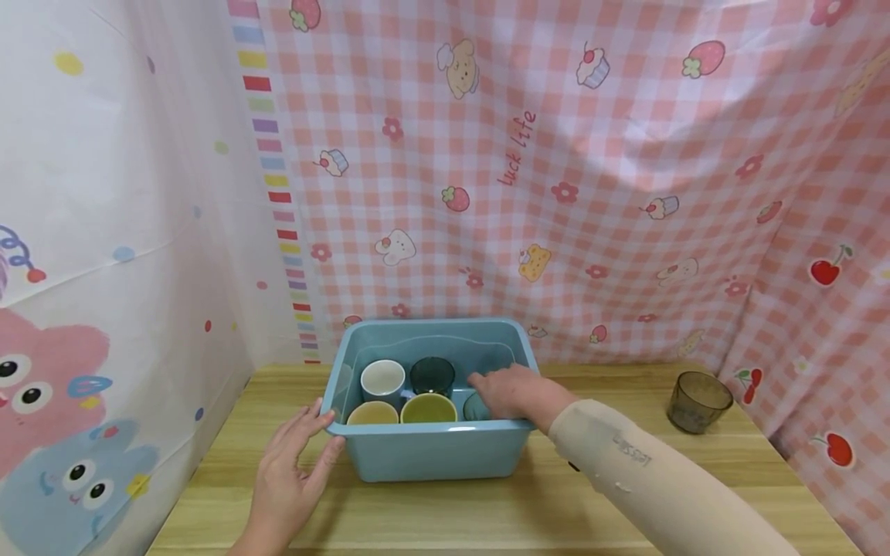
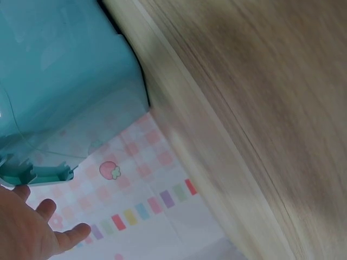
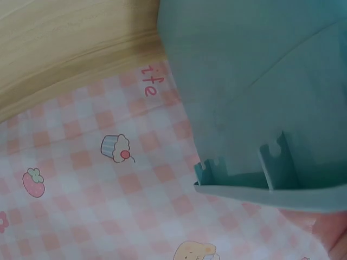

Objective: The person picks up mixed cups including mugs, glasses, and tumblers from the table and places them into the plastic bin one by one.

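A blue plastic bin [image 1: 439, 455] stands on the table with several cups inside. My left hand [image 1: 292, 467] touches its left front corner, fingertips at the rim and the thumb apart from the fingers. Over the right side of the bin reaches my right hand [image 1: 513, 390], its fingers bent around a blue-green cup [image 1: 476, 408] that it partly covers. Left of that cup are an olive-yellow cup [image 1: 429, 409] and a cream-yellow cup [image 1: 373, 414] at the front. Behind them sit a white mug [image 1: 383, 380] and a dark green glass [image 1: 433, 376]. The right wrist view shows mainly the bin's outer wall [image 3: 255, 97].
A brownish see-through glass [image 1: 698, 403] stands on the wooden table [image 1: 445, 525] to the right of the bin. Behind the table hangs a pink checked cloth [image 1: 431, 154], and a white printed cloth [image 1: 167, 255] hangs on the left.
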`<act>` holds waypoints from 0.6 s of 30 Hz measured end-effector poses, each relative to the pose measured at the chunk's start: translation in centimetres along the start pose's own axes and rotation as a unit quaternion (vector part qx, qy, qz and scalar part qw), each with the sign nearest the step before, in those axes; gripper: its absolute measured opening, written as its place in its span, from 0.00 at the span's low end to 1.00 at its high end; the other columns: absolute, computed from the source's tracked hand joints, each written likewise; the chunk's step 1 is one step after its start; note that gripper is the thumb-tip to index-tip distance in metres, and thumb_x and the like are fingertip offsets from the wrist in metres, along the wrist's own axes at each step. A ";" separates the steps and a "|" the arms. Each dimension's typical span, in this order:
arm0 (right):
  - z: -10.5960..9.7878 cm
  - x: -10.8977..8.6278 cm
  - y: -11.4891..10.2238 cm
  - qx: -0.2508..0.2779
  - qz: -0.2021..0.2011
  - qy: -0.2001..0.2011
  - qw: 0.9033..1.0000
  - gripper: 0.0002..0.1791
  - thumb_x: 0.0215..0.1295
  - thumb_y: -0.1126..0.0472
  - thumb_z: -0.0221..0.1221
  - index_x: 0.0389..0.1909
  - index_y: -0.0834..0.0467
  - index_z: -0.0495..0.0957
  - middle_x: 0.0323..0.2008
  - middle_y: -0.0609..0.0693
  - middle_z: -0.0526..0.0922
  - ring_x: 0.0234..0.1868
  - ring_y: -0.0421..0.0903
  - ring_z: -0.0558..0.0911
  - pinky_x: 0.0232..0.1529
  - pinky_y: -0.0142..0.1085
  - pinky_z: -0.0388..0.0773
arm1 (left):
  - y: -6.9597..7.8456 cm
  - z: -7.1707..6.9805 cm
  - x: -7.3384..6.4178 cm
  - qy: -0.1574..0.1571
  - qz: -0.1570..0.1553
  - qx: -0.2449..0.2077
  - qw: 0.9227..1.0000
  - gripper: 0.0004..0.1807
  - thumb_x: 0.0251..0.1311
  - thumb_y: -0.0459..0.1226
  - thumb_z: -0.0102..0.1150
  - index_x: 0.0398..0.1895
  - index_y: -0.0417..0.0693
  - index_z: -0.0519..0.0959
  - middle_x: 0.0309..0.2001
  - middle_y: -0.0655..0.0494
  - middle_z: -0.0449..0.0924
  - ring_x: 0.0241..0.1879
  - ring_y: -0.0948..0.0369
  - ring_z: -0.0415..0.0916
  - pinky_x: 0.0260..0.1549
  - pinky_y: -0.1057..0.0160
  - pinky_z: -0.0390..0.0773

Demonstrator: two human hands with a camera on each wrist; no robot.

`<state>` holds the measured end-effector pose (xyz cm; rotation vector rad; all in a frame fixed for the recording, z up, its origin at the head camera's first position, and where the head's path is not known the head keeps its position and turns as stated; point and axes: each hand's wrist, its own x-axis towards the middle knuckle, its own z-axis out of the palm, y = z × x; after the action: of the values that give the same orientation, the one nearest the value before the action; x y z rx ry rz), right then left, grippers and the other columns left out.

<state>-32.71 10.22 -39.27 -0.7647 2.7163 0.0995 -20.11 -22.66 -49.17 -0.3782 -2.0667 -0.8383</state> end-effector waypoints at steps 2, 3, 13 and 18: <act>0.1 0.0 -0.2 0.017 0.004 -0.010 1.000 0.23 0.80 0.55 0.59 0.70 0.54 0.71 0.62 0.55 0.86 0.63 0.53 0.84 0.74 0.56 0.75 | 0.0 0.0 0.0 -0.001 0.000 -0.001 1.000 0.27 0.53 0.29 0.79 0.59 0.48 0.87 0.62 0.41 0.87 0.60 0.37 0.81 0.74 0.81 0.59; 0.1 0.1 -0.3 0.027 0.006 -0.013 1.000 0.22 0.81 0.56 0.58 0.70 0.54 0.71 0.62 0.55 0.86 0.61 0.52 0.84 0.73 0.55 0.76 | -0.1 0.0 0.0 -0.001 0.001 -0.002 1.000 0.27 0.53 0.29 0.79 0.59 0.48 0.87 0.62 0.41 0.87 0.60 0.36 0.81 0.74 0.81 0.58; 0.2 0.3 -0.5 0.043 0.018 -0.030 0.998 0.17 0.79 0.56 0.59 0.63 0.55 0.74 0.56 0.56 0.87 0.54 0.51 0.84 0.67 0.53 0.80 | 0.0 -0.1 0.0 -0.003 0.002 -0.003 1.000 0.27 0.53 0.29 0.79 0.58 0.49 0.87 0.62 0.41 0.87 0.61 0.36 0.81 0.74 0.81 0.59; 0.2 0.4 -0.4 0.042 0.022 -0.039 0.998 0.19 0.77 0.55 0.62 0.63 0.55 0.75 0.57 0.55 0.87 0.55 0.51 0.84 0.68 0.52 0.79 | -0.1 0.0 -0.1 -0.005 0.000 -0.004 1.000 0.27 0.53 0.29 0.79 0.58 0.49 0.87 0.62 0.42 0.87 0.62 0.38 0.81 0.75 0.80 0.59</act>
<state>-32.79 9.69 -39.60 -0.6628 2.6449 0.0251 -20.11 -22.76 -49.26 -0.3877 -2.0733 -0.8450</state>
